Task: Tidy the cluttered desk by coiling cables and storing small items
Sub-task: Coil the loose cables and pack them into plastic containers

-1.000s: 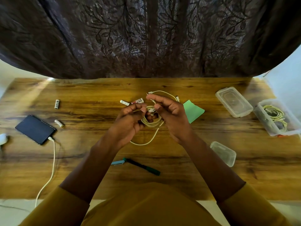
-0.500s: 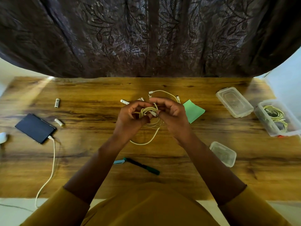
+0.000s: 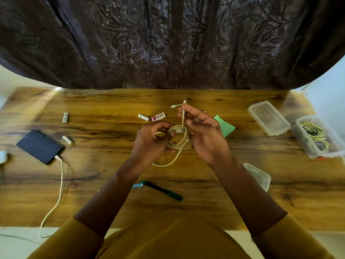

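Both hands work above the middle of the wooden counter (image 3: pixel 112 184), holding a cream cable (image 3: pixel 179 144). The left hand (image 3: pixel 151 143) has its grip curled round the coiled loops of the cable, thumb and fingers closed on the bundle. The right hand (image 3: pixel 203 135) pinches the free end of the same cable between thumb and forefinger and lifts it upright, so the forked plug ends stick out above the fingertips. A loose loop of the cable hangs below the left hand toward the counter.

On the far side, just left of the hands, lie a battery (image 3: pixel 143 117) and a small eraser (image 3: pixel 158 117) side by side. Two more batteries sit further left, one far (image 3: pixel 65 117) and one nearer (image 3: pixel 68 139). A phone (image 3: pixel 40 146) lies at the left with a charging cord (image 3: pixel 60 186) plugged in and trailing off the near edge. A green sticky note (image 3: pixel 225 126) shows beside the right hand. A pen (image 3: pixel 162 190) lies near the person. To the right are a closed clear box (image 3: pixel 268 117), an open box (image 3: pixel 308 144) holding coiled yellow cable, and a lid (image 3: pixel 259 175) near the right forearm.
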`<action>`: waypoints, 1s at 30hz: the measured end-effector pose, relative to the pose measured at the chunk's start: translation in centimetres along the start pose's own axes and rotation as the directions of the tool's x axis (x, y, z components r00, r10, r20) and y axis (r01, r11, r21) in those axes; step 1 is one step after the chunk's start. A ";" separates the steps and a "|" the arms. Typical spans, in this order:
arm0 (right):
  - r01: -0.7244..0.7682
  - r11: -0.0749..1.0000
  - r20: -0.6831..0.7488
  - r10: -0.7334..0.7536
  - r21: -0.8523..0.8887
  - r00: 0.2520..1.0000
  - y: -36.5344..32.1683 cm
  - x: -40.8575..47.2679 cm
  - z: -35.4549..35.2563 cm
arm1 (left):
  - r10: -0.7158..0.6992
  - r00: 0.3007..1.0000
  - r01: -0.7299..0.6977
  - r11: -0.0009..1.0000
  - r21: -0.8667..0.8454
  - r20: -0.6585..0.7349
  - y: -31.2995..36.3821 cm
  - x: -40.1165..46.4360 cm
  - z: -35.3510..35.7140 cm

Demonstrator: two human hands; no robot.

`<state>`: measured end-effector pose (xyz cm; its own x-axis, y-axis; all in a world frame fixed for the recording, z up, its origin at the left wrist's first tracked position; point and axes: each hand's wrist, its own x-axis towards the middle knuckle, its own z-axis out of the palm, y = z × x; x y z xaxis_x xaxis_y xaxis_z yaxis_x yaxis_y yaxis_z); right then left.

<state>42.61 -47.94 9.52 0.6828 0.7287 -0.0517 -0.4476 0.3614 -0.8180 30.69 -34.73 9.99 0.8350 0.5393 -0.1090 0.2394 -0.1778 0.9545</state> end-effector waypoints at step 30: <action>0.005 0.679 -0.152 -0.170 -0.734 0.974 0.1 -0.7 2.0 | 0.314 0.931 -0.255 0.925 0.283 -0.186 -0.6 0.3 -0.6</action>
<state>40.89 -47.27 10.65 0.8287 0.5597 0.0023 0.1232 -0.1784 -0.9762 30.49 -33.97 9.51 0.7602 0.5997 0.2498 0.1488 -0.5350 0.8316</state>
